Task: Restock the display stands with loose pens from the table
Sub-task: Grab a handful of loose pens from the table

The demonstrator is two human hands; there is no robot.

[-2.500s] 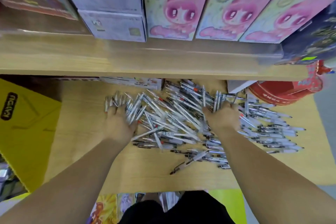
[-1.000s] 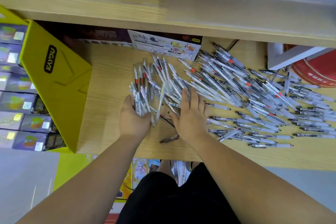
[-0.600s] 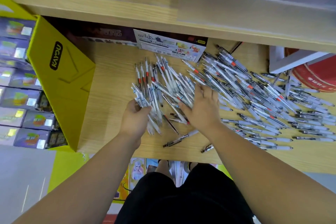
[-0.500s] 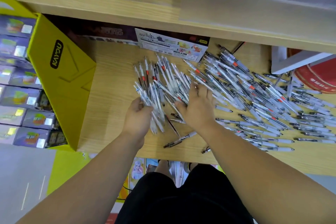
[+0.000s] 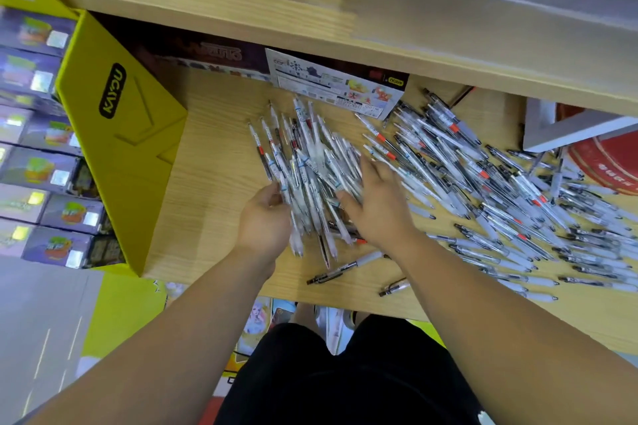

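Observation:
A big heap of loose white and clear pens (image 5: pixel 490 183) covers the wooden table (image 5: pixel 214 183). A bundle of pens (image 5: pixel 303 162) stands gathered roughly parallel at the heap's left end. My left hand (image 5: pixel 264 221) curls round the near left side of that bundle. My right hand (image 5: pixel 376 203) presses against the bundle's right side with its fingers spread and fairly straight. Two single pens (image 5: pixel 345 267) lie apart near the table's front edge. No display stand for pens is in view.
A yellow cardboard display (image 5: pixel 117 134) stands at the table's left edge, with rows of purple boxes (image 5: pixel 38 162) beside it. A printed box (image 5: pixel 338 86) lies under the wooden shelf (image 5: pixel 310 10). A red round container (image 5: pixel 607 162) and a white stand (image 5: pixel 566 128) sit at the right.
Both hands have drawn closer together, squeezing the left group of pens into a tighter, more parallel bundle. The view has stayed nearly the same for the last half second.

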